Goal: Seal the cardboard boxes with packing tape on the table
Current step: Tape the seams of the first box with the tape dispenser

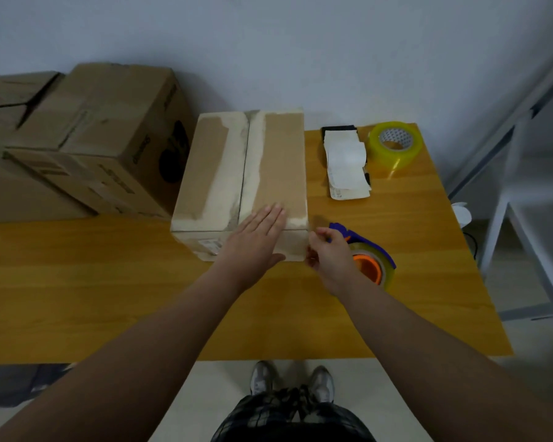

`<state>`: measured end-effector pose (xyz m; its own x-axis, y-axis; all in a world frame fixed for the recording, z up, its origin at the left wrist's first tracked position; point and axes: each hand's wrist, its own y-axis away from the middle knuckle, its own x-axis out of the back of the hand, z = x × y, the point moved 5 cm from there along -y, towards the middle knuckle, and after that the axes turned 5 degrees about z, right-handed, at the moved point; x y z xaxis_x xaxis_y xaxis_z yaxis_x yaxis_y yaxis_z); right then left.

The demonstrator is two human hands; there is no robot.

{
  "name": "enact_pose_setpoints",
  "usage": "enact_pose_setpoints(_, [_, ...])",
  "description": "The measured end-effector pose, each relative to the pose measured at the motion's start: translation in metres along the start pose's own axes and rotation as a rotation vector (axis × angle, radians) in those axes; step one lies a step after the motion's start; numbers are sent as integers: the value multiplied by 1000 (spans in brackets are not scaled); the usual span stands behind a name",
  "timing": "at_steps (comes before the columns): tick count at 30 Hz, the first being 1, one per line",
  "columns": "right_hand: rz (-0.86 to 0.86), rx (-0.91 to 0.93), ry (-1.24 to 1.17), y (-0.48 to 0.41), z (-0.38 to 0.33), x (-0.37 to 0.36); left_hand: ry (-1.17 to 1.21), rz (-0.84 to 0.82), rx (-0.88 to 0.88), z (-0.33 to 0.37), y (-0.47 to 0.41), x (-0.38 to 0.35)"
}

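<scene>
Brown cardboard box [243,177] looks untaped: left hand [253,240] presses flat, fingers spread; right hand [329,260] grips purple tape dispenser [367,256].

The tape dispenser [369,260] is partly covered by the right hand [329,260], so the grip on it cannot be made out. The near right corner of the cardboard box [237,173] is hidden under the left hand [256,240]. The stacked boxes [77,138] are cut off by the left edge, their print blurred.
</scene>
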<state>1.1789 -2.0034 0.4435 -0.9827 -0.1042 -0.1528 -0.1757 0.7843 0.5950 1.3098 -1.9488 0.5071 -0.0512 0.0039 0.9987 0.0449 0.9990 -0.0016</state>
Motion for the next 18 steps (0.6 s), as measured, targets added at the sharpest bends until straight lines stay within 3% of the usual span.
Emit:
enact_pose_setpoints(4, [49, 115, 187, 4, 4, -10, 17, 1, 3, -3, 2, -3])
enact_pose_setpoints(6, [91, 276, 411, 6, -1, -6, 29, 4, 1, -5, 3, -3])
enact_pose_setpoints(9, [72, 500, 463, 12, -15, 1, 59, 17, -10, -8, 3, -2])
enact_pose_setpoints(12, [-39, 531, 484, 12, -18, -1, 91, 15, -19, -9, 2, -1])
enact_pose_setpoints(18, [-70, 560, 720, -4, -28, -12, 153, 7, -54, -14, -1, -1])
